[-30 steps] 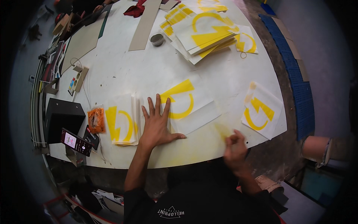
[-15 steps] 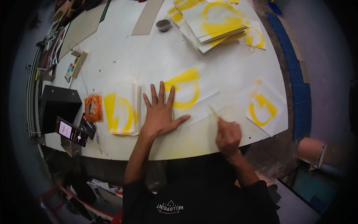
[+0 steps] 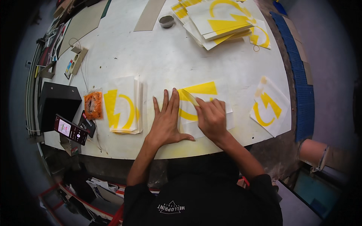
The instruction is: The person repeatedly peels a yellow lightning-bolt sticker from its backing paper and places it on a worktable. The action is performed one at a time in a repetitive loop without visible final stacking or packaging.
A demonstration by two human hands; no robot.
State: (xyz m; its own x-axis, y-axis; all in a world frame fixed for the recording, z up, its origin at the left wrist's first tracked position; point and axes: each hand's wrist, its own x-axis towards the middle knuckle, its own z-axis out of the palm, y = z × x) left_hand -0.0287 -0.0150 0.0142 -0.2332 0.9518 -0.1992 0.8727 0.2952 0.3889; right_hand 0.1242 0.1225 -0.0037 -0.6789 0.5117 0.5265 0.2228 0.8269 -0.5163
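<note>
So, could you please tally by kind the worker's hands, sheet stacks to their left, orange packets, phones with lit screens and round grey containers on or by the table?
Hands: 2 (left hand, right hand)
Yellow-marked sheet stack: 1
Orange packet: 1
Lit phone: 1
Round grey container: 1
Total: 6

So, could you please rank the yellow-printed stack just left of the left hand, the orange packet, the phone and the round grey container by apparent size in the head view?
Largest to smallest:
1. Yellow-printed stack
2. Orange packet and phone: too alike in size to rank
3. Round grey container
</note>
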